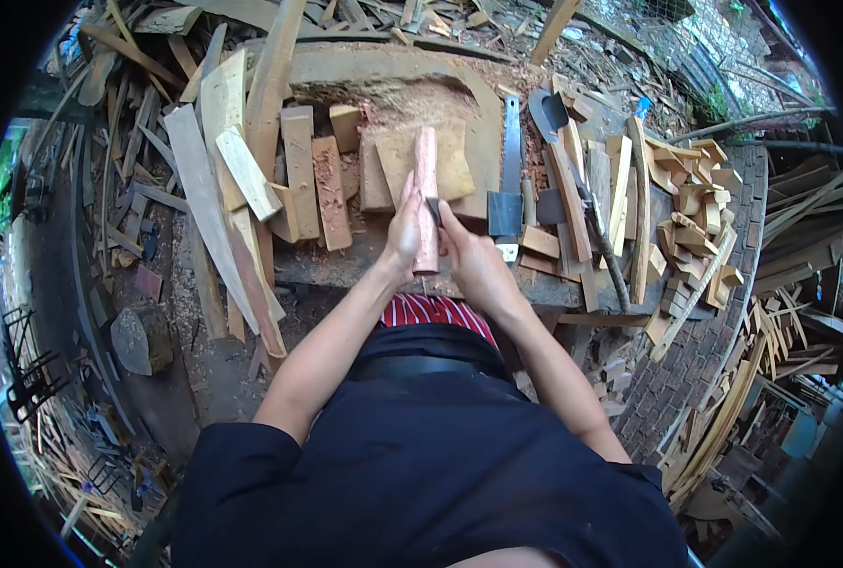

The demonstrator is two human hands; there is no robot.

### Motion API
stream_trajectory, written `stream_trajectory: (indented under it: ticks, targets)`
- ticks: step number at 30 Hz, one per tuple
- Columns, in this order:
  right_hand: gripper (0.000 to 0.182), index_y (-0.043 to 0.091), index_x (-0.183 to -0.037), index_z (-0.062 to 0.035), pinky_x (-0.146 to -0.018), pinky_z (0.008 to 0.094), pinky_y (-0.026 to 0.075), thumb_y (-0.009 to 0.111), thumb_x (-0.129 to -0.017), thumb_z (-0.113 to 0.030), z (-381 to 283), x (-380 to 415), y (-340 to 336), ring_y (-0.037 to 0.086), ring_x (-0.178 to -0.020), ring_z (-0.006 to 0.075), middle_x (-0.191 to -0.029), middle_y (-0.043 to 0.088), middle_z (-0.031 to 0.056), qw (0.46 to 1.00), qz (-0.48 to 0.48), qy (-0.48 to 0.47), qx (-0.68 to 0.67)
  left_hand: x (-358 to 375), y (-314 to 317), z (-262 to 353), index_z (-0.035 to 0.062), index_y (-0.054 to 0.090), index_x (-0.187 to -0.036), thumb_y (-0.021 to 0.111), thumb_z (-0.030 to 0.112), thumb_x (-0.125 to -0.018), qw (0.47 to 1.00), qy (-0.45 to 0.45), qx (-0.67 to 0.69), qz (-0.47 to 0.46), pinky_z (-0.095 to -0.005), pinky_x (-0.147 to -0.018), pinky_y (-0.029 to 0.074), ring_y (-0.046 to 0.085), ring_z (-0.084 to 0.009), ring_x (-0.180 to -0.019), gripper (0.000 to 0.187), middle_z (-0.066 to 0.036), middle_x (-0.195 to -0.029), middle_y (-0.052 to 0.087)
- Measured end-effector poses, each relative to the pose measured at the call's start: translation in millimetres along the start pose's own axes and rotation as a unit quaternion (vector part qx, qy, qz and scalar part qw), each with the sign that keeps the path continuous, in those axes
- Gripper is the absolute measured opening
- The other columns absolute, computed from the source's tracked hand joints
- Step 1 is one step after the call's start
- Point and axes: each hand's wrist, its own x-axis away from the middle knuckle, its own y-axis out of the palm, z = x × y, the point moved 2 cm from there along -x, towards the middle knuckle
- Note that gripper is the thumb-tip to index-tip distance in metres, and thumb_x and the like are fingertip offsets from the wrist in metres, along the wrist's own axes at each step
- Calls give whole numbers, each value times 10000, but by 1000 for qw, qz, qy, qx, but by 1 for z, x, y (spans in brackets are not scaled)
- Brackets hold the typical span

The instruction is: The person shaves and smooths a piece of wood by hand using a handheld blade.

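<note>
A reddish, squared length of wood [425, 156] points away from me, its far end over a pale wooden block [448, 175]. My left hand [402, 232] grips it along its left side, with the fingers partly hidden behind it. On the other side, my right hand [479, 267] is closed around a small dark flat piece [433, 210], which lies against the wood's right face. I cannot tell whether that piece is a blade or an abrasive sheet. Under the pale block is the workbench [346, 66], strewn with reddish shavings.
Right of the block lie a handsaw [511, 142], a dark flat plate [505, 214] and a curved dark blade [546, 114]. A heap of offcuts [696, 227] covers the bench's right end. Long boards [218, 208] lean on the left, near a log stump [141, 341].
</note>
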Motion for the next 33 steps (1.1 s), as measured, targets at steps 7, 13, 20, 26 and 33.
stream_trajectory:
  ticks: [7, 13, 20, 26, 33]
  targets:
    - [447, 403, -1383, -68, -708, 524, 465, 428, -944, -150, -2, -4, 3, 615, -753, 453, -821, 611, 297, 998, 49, 19, 31, 8, 28, 21, 191, 123, -1500, 159, 280, -1030, 997, 11, -78, -15, -326, -915, 482, 532, -193, -1087, 480, -114, -1293, 455]
    - [443, 412, -1364, -49, -706, 541, 476, 410, -936, -162, 9, -39, -4, 616, -753, 463, -795, 612, 302, 998, 63, 0, 8, 16, 36, 22, 202, 155, -1490, 152, 326, -1036, 993, -110, 13, -45, -338, -964, 460, 508, -199, -1157, 471, -114, -1324, 439]
    - [467, 383, -1391, -71, -697, 535, 487, 427, -930, -138, 5, -12, -1, 628, -783, 449, -819, 618, 302, 997, 25, -22, 67, 11, 26, 20, 206, 153, -1488, 155, 310, -1036, 997, -61, -43, -24, -341, -919, 491, 542, -210, -1101, 464, -114, -1278, 476]
    - [485, 385, -1392, -68, -624, 527, 488, 456, -917, -133, 8, -26, 4, 631, -667, 438, -679, 607, 272, 991, 89, -62, 74, -2, 15, 12, 164, 180, -1486, 194, 308, -1040, 999, -25, -10, -30, -328, -986, 432, 488, -204, -1188, 469, -133, -1340, 429]
    - [436, 424, -1371, -88, -752, 530, 455, 418, -949, -193, -6, -20, -2, 594, -839, 480, -876, 603, 321, 1000, 17, -6, 24, -3, 15, 31, 84, 346, -1371, 218, 358, -1033, 992, -116, -36, -26, -347, -803, 530, 586, -200, -955, 453, -120, -1161, 540]
